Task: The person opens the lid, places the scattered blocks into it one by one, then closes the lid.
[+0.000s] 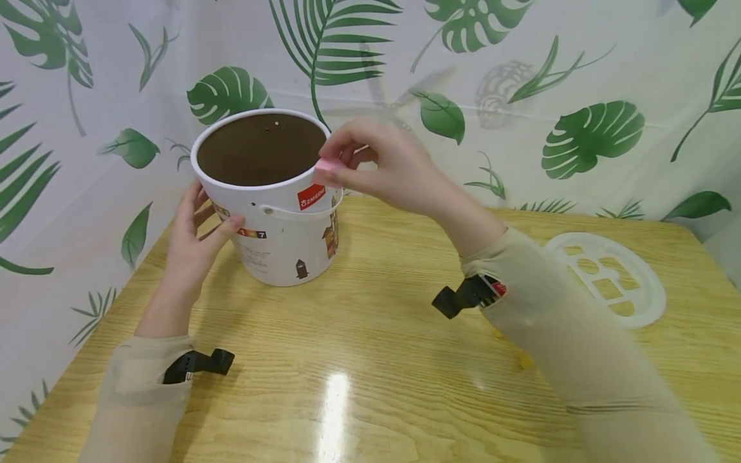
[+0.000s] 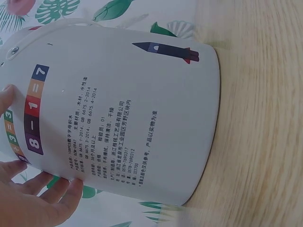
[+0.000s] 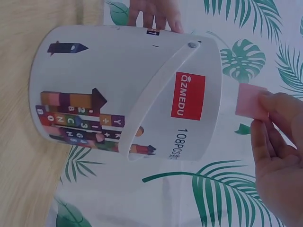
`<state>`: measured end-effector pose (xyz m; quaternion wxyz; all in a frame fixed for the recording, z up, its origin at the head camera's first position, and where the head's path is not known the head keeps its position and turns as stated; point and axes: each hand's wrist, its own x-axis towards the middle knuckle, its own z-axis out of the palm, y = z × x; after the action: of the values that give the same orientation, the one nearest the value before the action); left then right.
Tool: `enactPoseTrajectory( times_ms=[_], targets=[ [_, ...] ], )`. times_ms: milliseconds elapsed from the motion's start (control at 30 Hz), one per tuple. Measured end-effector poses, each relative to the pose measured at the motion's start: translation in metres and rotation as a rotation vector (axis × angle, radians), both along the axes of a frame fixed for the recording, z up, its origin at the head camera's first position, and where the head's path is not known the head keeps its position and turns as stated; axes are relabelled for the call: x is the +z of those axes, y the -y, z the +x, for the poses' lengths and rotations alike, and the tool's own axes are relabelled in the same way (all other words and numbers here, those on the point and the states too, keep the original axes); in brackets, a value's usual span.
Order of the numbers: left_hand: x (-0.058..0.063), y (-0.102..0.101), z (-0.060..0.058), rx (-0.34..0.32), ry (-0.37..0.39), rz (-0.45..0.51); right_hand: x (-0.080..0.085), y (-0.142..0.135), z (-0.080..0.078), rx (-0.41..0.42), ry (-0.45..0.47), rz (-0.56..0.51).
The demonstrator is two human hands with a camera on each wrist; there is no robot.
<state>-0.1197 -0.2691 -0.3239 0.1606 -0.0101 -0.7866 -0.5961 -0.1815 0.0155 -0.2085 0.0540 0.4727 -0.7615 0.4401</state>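
A white bucket [image 1: 283,247] with printed pictures stands upright on the wooden table at the left. Its top is uncovered, and the dark inside shows no contents from here. My left hand [image 1: 193,238] holds the bucket's left side, thumb on the front and fingers round the side; the left wrist view shows its fingertips [image 2: 71,191] against the wall. Between thumb and fingers, my right hand [image 1: 384,161] pinches a small pink block [image 1: 328,168]. That block is near the bucket's right rim; in the right wrist view, the pink block [image 3: 250,101] appears apart from the rim.
A round white lid [image 1: 651,286] with cut-out shapes lies on the table at the right. Small yellow pieces [image 1: 525,360] peek out beside the right sleeve, mostly hidden. The bucket's white handle [image 1: 301,214] hangs down its front. Behind the table is a leaf-patterned wall covering [image 1: 509,38].
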Motion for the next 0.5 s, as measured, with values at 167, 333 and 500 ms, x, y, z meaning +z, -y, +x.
enactPoseTrajectory(
  times_ms=[167, 333, 500],
  targets=[
    [0.001, -0.001, 0.0, 0.01, 0.008, -0.01, 0.008, 0.023, -0.011, -0.12, 0.039, 0.007],
    [0.002, -0.002, 0.001, 0.01, 0.008, -0.013, 0.009, 0.046, -0.022, -0.126, 0.06, -0.018],
    [0.003, -0.003, 0.002, 0.003, 0.003, -0.008, 0.004, 0.06, -0.029, -0.103, 0.053, 0.027]
  ],
)
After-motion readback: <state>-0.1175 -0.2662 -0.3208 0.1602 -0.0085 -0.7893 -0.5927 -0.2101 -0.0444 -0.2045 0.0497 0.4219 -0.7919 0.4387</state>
